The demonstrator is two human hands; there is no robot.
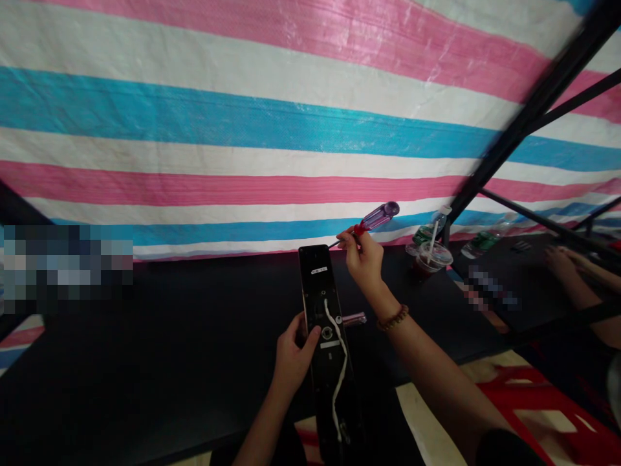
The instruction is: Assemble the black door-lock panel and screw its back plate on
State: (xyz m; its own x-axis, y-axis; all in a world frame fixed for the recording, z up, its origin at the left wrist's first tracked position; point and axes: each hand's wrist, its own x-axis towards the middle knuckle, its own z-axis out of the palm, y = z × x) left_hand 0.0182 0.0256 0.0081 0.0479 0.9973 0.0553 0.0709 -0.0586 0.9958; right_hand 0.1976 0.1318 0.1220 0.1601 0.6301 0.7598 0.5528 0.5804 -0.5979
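A long black door-lock panel [332,353] stands tilted at the table's front edge, its back side facing me. A white cable [342,369] runs down it, and a short shiny lever [355,318] sticks out to its right. My left hand [291,356] grips the panel's left edge, thumb on the back face. Held in my right hand [363,262] is a screwdriver [378,217] with a clear purple and red handle. Its shaft points left and down toward the panel's upper right corner; whether the tip touches a screw cannot be made out.
A black table [194,336] lies below, with a striped plastic sheet [242,123] behind. A lidded drink cup [433,257] and bottles [480,243] stand to the right, near a metal frame post [504,129]. Another person's hands [563,262] rest farther right, above a red stool [548,401].
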